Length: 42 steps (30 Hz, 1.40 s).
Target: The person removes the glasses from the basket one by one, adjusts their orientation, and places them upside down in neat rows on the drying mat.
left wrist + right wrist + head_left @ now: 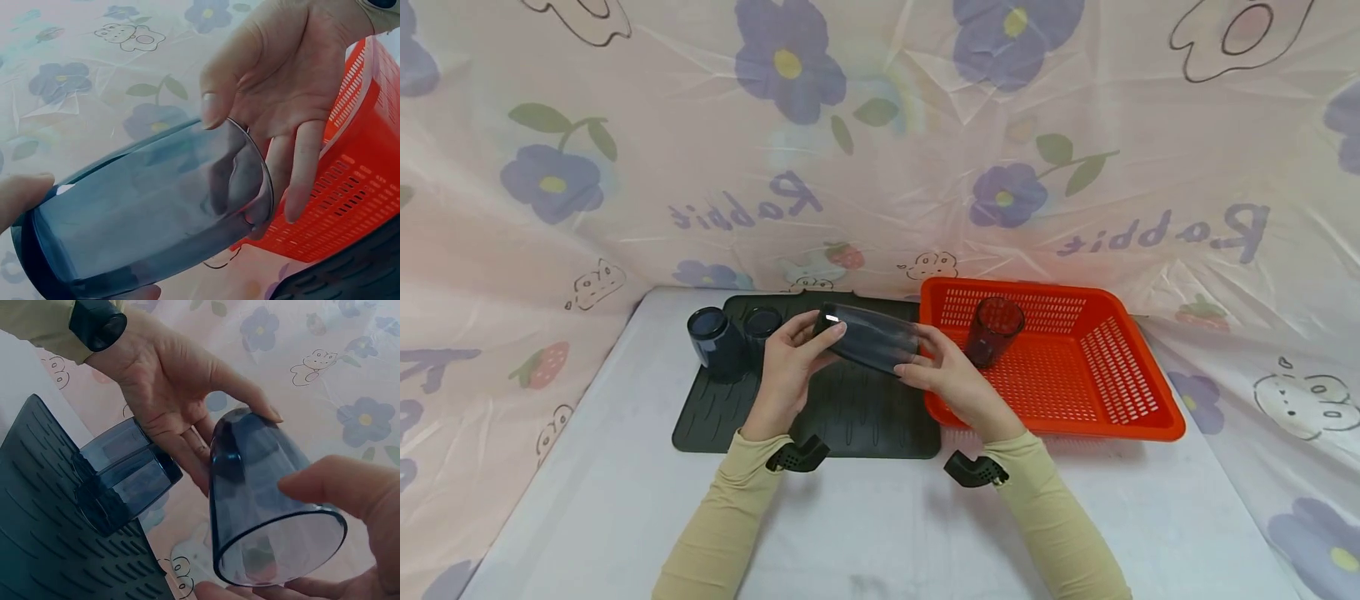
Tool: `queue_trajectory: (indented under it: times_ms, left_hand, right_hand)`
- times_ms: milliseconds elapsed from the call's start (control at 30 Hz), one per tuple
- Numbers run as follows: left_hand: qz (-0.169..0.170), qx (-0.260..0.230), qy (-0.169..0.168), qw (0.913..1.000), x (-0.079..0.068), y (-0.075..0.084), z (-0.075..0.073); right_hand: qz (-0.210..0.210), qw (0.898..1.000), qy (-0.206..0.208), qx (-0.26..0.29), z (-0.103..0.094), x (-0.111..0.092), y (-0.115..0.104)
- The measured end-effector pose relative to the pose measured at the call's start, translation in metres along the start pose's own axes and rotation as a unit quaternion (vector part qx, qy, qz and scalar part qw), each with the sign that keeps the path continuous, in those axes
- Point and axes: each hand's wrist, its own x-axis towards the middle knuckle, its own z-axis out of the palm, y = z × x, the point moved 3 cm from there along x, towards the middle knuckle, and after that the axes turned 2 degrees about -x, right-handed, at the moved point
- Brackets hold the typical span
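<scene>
A smoky blue, see-through drinking glass (868,335) lies tilted on its side between both hands, above the dark mat. My left hand (788,367) grips its base end, with the thumb along the near side. Around the rim end, my right hand (951,375) pinches the wall between thumb and fingers. From the left wrist, the clear wall of the glass (144,206) shows the right fingers behind its rim. The right wrist view looks toward the open mouth of the glass (262,469), with the left hand (169,387) at its base.
Two matching glasses, one at the left edge (718,346) and one beside it (762,323), stand on the dark ridged drying mat (865,425). An orange-red plastic basket (1138,429) on the right holds another glass (995,329). A patterned sheet (880,167) hangs behind the white table (880,533).
</scene>
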Motion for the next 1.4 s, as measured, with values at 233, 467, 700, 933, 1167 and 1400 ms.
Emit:
queue_trajectory:
  times_ms: [233, 467, 700, 933, 1167, 1400]
  left_hand:
    - [0.019, 0.023, 0.001, 0.9995, 0.001, 0.008, -0.003]
    - [0.023, 0.037, 0.008, 0.9990, 0.004, 0.010, -0.009]
    - [0.033, 0.060, 0.011, 0.9976, 0.007, 0.010, -0.012]
    - [0.050, 0.083, 0.016, 0.9952, 0.013, 0.005, -0.017]
    - [0.079, 0.124, 0.024, 0.9888, 0.015, 0.006, -0.022]
    - [0.087, 0.154, 0.036, 0.9836, 0.017, 0.004, -0.027]
  right_hand:
    - [-0.016, 1.000, 0.004, -0.015, -0.004, -0.003, -0.004]
    - [-0.037, 0.999, -0.008, -0.007, -0.010, -0.004, -0.005]
    - [-0.045, 0.999, 0.008, -0.006, -0.021, -0.005, -0.010]
    - [-0.062, 0.998, 0.029, 0.001, -0.036, -0.010, -0.022]
    - [-0.071, 0.996, 0.057, -0.003, -0.053, -0.016, -0.032]
    - [-0.089, 0.993, 0.074, -0.002, -0.067, -0.019, -0.039]
